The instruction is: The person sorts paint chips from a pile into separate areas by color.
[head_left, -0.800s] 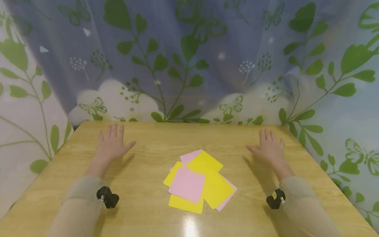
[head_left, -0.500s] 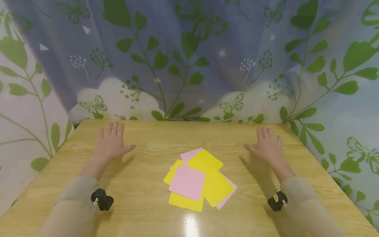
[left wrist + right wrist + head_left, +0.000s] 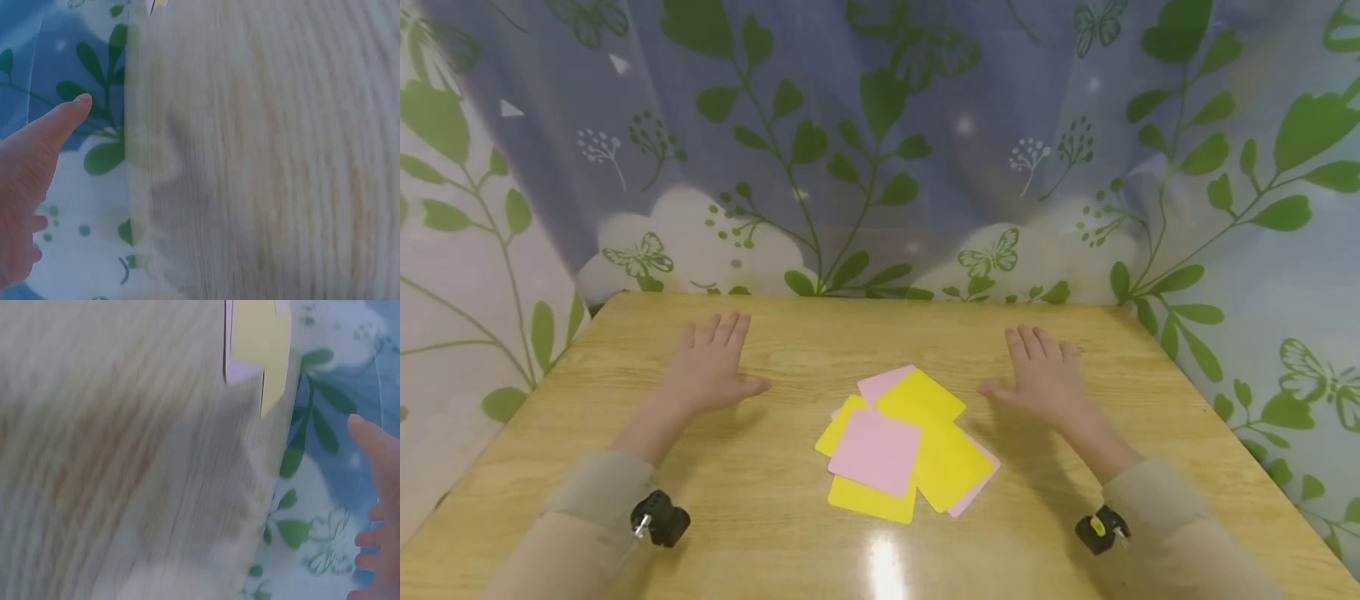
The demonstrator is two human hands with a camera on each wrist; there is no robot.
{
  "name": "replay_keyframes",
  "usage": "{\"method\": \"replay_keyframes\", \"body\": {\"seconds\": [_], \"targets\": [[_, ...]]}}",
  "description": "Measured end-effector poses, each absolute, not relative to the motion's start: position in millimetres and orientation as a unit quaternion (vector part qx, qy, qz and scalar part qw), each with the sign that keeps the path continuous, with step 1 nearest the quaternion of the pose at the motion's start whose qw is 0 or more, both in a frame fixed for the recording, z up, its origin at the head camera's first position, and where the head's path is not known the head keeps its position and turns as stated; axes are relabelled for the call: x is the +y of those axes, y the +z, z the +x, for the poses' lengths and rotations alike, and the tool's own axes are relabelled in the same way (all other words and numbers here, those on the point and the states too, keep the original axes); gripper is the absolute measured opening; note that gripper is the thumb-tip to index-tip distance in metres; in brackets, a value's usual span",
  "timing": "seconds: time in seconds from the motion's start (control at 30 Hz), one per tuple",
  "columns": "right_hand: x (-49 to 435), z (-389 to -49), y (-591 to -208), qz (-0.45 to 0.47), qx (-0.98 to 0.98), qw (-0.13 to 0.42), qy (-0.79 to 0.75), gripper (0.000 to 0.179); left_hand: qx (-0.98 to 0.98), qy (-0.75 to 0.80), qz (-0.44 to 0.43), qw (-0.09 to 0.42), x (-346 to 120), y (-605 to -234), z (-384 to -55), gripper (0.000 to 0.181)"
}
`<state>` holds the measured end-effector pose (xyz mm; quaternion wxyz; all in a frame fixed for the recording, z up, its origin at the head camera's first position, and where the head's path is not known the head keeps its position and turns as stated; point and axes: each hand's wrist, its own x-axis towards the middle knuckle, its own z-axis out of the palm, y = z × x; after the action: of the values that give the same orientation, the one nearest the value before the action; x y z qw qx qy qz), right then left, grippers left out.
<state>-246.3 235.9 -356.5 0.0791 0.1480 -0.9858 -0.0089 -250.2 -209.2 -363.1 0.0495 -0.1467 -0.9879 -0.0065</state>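
Several square cards with rounded corners lie in an overlapping pile in the middle of the table, seen in the head view. A pink card (image 3: pixel 876 452) rests on top at the left; a yellow card (image 3: pixel 953 467) fans out to the right, and another yellow card (image 3: pixel 920 397) points toward the back. To the left of the pile, my left hand (image 3: pixel 709 367) hovers palm down with fingers straight and thumb spread inward. My right hand (image 3: pixel 1041 375) mirrors it on the other side, its thumb tip nearer the cards. Neither hand holds anything. Part of the pile (image 3: pixel 256 337) shows in the right wrist view.
The wooden table (image 3: pixel 790 333) ends at the back against a curtain (image 3: pixel 715 150) printed with leaves and butterflies, which also runs along both sides. Each forearm carries a black camera mount, one on the left (image 3: pixel 660 518) and one on the right (image 3: pixel 1102 529).
Both hands have moved inward toward the card pile, the left to the right and the right to the left. The cards keep their arrangement; the head view has tilted slightly.
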Motion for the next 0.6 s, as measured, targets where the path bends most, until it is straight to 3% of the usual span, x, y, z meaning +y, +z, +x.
{"method": "replay_keyframes", "body": {"seconds": [0.33, 0.6], "targets": [[194.7, -226.3, -358.7, 0.210, -0.972, 0.103, -0.010, 0.089, -0.942, 0.046, -0.295, 0.157, -160.8, -368.6, -235.5, 0.076], [167.9, -207.4, -368.8, 0.279, -0.955, 0.097, -0.028, 0.089, -0.926, 0.052, -0.358, 0.106, -126.0, -375.8, -221.8, 0.073]]}}
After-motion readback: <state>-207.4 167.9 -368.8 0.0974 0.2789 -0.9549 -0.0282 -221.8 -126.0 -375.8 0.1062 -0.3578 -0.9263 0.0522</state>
